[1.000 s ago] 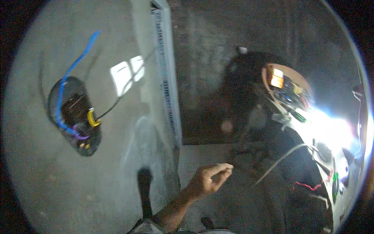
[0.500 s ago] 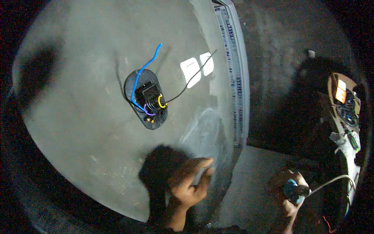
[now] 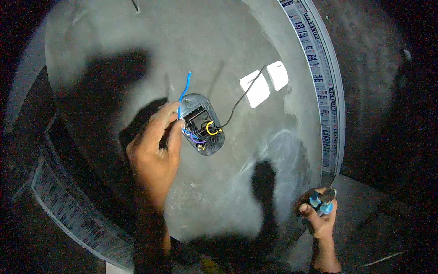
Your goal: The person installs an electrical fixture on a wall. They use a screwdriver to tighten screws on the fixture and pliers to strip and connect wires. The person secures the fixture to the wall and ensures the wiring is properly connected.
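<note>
My left hand [image 3: 157, 150] pinches a blue wire [image 3: 187, 86] between thumb and fingers, near its middle, with the wire's free end pointing up. That wire comes from a black oval fixture [image 3: 214, 145] on the grey surface, right beside my fingertips. Inside its open body are a short yellow wire [image 3: 210, 129], a purple wire [image 3: 197, 141] and small brass-coloured screws. A thin black wire [image 3: 237, 105] sticks out to the upper right. Down at the lower right, my right hand [image 3: 323, 223] is closed round pliers [image 3: 325, 208] with blue grips and a dark head.
Two white rounded square plates [image 3: 255, 91] sit right of the fixture on the grey plastered surface [image 3: 219, 192]. A frame covered in printed film [image 3: 326, 105] borders it on the right. Another film-covered frame [image 3: 77, 219] runs along the lower left. Dark shadows fall across the surface.
My left hand has moved up and left, from below the fixture to the blue wire, and taken hold of it. The view has shifted; the box of cables at right is out of sight.
</note>
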The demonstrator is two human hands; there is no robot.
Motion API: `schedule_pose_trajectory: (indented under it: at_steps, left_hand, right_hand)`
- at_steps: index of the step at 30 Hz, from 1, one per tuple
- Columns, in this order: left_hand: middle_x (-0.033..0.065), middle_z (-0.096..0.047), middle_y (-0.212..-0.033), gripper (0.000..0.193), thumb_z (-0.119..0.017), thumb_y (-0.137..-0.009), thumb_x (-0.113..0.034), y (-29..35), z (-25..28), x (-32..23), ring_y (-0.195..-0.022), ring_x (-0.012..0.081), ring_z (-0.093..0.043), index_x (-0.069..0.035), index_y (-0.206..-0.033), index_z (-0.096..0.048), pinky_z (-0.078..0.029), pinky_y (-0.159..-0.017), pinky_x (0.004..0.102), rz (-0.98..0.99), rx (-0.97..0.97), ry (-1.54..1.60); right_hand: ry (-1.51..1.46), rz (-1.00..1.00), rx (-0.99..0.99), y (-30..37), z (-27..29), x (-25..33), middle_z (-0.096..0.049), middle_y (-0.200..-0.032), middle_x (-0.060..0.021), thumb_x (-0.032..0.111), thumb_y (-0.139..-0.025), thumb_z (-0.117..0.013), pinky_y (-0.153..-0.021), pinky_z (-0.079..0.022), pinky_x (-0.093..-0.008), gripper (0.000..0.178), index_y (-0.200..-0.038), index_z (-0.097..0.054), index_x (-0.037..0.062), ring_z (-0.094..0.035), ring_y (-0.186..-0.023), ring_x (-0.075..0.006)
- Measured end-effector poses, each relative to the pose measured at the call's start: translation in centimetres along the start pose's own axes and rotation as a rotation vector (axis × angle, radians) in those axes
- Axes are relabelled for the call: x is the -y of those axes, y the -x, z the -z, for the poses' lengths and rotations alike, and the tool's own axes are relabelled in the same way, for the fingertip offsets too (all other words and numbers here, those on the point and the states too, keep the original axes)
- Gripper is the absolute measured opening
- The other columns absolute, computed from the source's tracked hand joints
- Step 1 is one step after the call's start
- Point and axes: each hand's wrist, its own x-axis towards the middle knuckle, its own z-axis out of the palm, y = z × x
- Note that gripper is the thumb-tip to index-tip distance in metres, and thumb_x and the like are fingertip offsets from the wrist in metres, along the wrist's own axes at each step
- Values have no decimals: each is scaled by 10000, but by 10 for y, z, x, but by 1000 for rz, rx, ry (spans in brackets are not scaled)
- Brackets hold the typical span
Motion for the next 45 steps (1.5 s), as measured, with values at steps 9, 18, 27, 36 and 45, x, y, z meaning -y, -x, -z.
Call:
schedule_pose_trajectory:
  at_steps: [9, 18, 27, 36, 45]
  left_hand:
    - [146, -714, -982, 321, -724, -825, 20, -53, -1, 17, -844, 287, -704, -20, -1141, -682, -556, -740, 372, -74, 310, -75]
    - [156, -682, -1013, 283, -647, -833, 1, -101, -11, 31, -941, 321, -660, -25, -1112, -689, -523, -822, 417, -510, 731, -52]
    - [156, -644, -909, 256, -620, -736, 61, -121, -20, 23, -902, 355, -626, -35, -949, -725, -500, -775, 448, -569, 1002, 6]
    - [135, -644, -911, 240, -642, -700, 35, -119, -26, 20, -924, 349, -616, -54, -914, -707, -507, -811, 432, -668, 1013, -92]
    - [152, -651, -910, 210, -624, -739, 19, -124, -29, 28, -914, 349, -629, -31, -916, -726, -509, -814, 429, -660, 1044, -62]
  right_hand:
    - [-203, -102, 150, -18, -22, -10, -692, -848, -33, 68, -881, -780, -701, -554, -293, 168, -982, -656, 15, -680, -752, -138]
    - [-301, -180, 155, -25, -29, -30, -704, -853, -59, 1, -898, -729, -703, -565, -327, 144, -1017, -650, -8, -686, -753, -166]
    - [-347, -194, 178, -30, -36, -50, -708, -859, -76, -20, -912, -703, -711, -571, -342, 159, -1058, -642, -14, -693, -752, -184]
    - [-394, -260, 184, -34, -54, -52, -701, -856, -73, -48, -917, -667, -722, -568, -326, 170, -1084, -644, -24, -687, -768, -179]
    - [-509, -122, 103, -85, -118, -21, -725, -903, -42, -7, -912, -714, -739, -545, -287, 210, -1118, -674, 3, -664, -799, -119]
